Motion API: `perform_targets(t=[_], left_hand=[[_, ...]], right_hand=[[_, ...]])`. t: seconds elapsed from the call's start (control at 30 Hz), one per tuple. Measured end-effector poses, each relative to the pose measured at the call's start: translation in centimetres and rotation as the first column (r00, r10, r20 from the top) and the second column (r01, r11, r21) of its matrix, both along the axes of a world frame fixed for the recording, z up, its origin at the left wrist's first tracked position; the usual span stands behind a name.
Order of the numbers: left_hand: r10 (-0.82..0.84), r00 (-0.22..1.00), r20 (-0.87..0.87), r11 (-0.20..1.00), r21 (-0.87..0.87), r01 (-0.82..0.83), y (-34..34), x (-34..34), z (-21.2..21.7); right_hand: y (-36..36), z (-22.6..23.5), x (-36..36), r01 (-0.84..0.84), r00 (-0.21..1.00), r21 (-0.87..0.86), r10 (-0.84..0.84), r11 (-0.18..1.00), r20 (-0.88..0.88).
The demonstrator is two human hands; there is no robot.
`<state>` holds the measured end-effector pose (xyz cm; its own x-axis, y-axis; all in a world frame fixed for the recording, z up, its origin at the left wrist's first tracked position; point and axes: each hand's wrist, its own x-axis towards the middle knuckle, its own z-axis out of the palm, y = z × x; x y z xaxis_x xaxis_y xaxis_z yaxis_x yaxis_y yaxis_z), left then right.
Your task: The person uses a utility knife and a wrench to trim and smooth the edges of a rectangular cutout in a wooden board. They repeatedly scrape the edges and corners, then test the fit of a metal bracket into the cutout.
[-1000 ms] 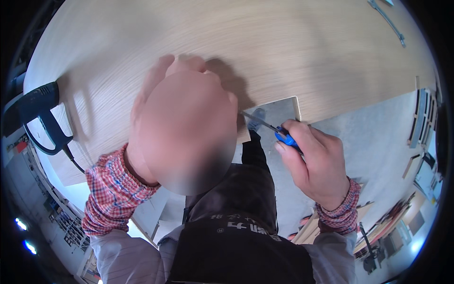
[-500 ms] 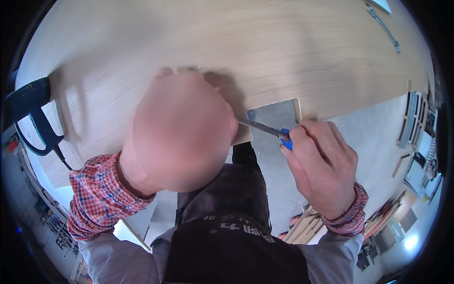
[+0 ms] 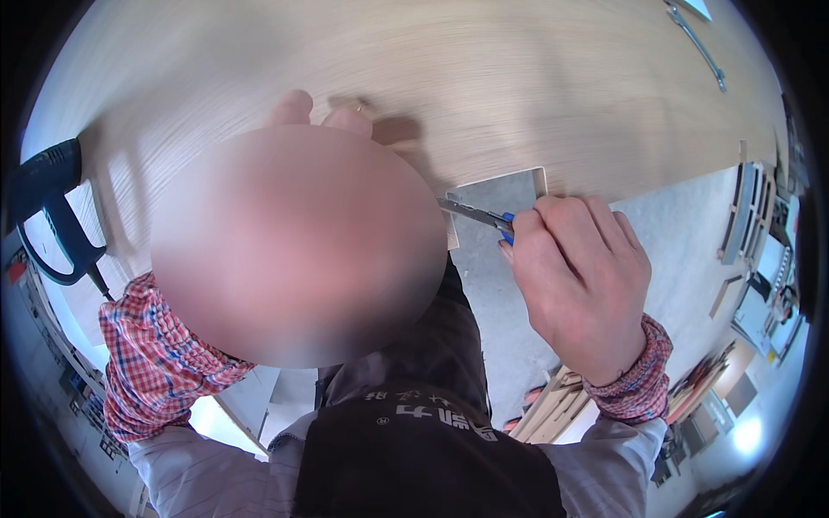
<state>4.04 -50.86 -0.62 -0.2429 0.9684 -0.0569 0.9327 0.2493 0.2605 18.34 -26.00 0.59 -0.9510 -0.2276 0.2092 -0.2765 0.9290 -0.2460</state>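
My right hand (image 3: 583, 281) is closed round the blue handle of what looks like a utility knife (image 3: 473, 212). Its narrow grey metal blade points left, across a square-cornered notch (image 3: 545, 181) in the edge of a pale wood-grain board (image 3: 484, 95). The blade's tip meets the notch's left side, close to my left hand (image 3: 294, 108). A large blurred patch covers most of that left hand. Only a couple of fingertips show beyond it, stretched apart over the board; whether anything lies under the palm is hidden.
A dark heat gun (image 3: 56, 207) with a cord stands at the board's left. A wrench (image 3: 698, 47) lies at the far right. Grey floor (image 3: 509, 293) shows through the notch. Wood strips (image 3: 553, 406) are stacked below on the right, with slatted pieces (image 3: 747, 211) farther right.
My right hand and the knife have moved slightly left and away from me. The left fingertips reach a little farther forward. The whole view has shifted slightly.
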Motion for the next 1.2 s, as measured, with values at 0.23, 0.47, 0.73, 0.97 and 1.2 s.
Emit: perform_targets(t=[0.23, 0.47, 0.73, 0.97, 1.2], left_hand=[[0.184, 0.880, 0.437, 0.982, -0.114, -0.149, -3.3, 4.7, 0.7], [-0.076, 0.983, 0.170, 0.997, 0.033, 0.071, 2.2, 3.8, 3.8], [-0.037, 0.993, 0.110, 0.974, 0.226, 0.011, 5.7, -1.5, 3.7], [-0.106, 0.993, -0.046, 0.984, 0.138, 0.111, 9.1, -4.4, 0.6], [-0.207, 0.974, -0.089, 0.970, 0.108, 0.216, 11.8, -5.3, -0.2]], right_hand=[[-0.2, 1.4, 3.6, -0.134, 0.962, -0.189, 0.174, 0.973, 0.211], [-1.8, -1.1, 7.3, 0.400, 0.818, -0.730, 0.143, 0.554, 0.556], [-6.5, -2.5, 8.0, 0.526, 0.848, -0.636, 0.285, -0.565, 0.447], [-9.2, -3.8, 5.0, 0.381, 0.879, -0.598, 0.077, -0.705, 0.470], [-10.9, -4.5, 4.0, 0.276, 0.878, -0.603, -0.058, -0.749, 0.474]])
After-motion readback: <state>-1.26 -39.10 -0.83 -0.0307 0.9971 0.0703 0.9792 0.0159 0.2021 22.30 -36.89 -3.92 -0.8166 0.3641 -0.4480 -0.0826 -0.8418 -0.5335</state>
